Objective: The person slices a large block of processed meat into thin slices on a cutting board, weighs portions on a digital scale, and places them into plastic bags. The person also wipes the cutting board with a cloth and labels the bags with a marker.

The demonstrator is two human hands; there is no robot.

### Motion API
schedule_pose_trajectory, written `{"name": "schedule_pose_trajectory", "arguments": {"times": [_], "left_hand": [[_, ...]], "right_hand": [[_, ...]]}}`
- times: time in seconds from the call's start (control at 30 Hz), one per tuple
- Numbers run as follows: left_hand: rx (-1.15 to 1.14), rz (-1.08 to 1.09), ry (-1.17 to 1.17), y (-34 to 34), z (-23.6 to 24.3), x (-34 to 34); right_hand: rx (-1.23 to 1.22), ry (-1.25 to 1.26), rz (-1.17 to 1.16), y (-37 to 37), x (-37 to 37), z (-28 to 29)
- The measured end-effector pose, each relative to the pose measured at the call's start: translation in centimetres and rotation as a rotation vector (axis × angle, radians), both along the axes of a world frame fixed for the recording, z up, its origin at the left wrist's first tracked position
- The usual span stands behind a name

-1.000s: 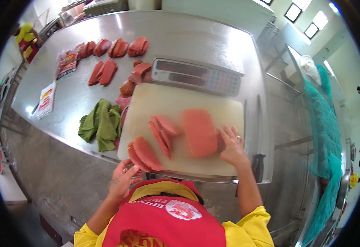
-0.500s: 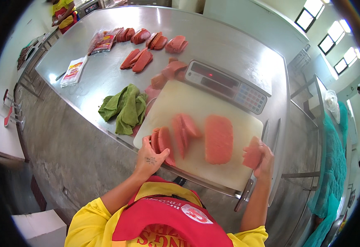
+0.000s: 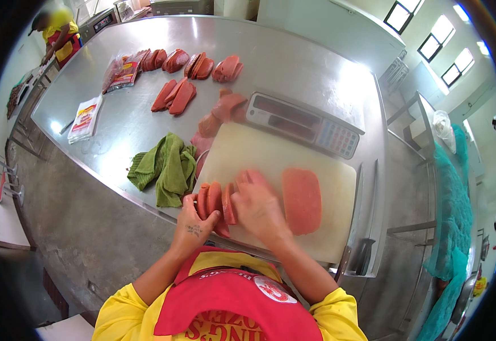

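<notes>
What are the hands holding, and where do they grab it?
Both hands press a row of meat slices together on the cutting board: left hand at its left end, right hand at its right end.

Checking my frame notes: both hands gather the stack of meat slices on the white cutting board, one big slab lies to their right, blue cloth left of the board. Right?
One thing is off: the cloth is green, not blue, as the head view shows. The rest holds: left hand and right hand are on the stack of meat slices on the white cutting board, with the big slab to their right.
</notes>
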State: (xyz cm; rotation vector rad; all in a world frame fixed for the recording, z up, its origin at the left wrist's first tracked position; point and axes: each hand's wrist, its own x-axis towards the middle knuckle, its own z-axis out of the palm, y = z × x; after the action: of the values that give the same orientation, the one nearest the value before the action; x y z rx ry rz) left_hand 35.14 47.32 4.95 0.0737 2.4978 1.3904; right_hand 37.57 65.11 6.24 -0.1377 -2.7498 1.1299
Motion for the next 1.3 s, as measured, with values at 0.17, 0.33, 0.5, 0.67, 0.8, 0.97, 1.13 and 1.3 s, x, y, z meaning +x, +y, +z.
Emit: {"name": "schedule_pose_trajectory", "arguments": {"times": [0.17, 0.33, 0.5, 0.67, 0.8, 0.97, 1.13, 1.3], "left_hand": [[0.168, -0.105, -0.075, -0.5, -1.1, -0.1], [0.202, -0.185, -0.184, -0.6, 0.5, -1.3], [0.208, -0.238, -0.198, -1.1, 0.0, -2.2], [0.185, -0.267, -0.246, -1.6, 0.0, -2.7], [0.203, -0.308, -0.208, -2.3, -0.3, -2.6], [0.273, -0.295, -0.181, -1.7, -0.2, -2.5], [0.282, -0.253, -0.169, -2.0, -1.1, -3.1], [0.085, -0.457, 0.165, -2.2, -1.0, -2.3]], "right_hand": [[-0.029, -0.173, -0.096, 3.4, -1.5, 0.4], [-0.02, -0.384, 0.018, 3.5, -1.7, 0.8], [0.025, -0.449, -0.036, 2.8, -2.8, 1.9], [-0.027, -0.37, -0.182, 2.7, -3.0, 0.5], [-0.129, -0.392, -0.29, 1.8, -2.2, 1.0], [-0.345, -0.483, -0.391, 0.5, -1.2, -0.9], [-0.596, -0.316, -0.487, -1.8, -0.7, -3.3], [-0.067, -0.219, -0.422, -5.0, 1.1, -3.4]]}}
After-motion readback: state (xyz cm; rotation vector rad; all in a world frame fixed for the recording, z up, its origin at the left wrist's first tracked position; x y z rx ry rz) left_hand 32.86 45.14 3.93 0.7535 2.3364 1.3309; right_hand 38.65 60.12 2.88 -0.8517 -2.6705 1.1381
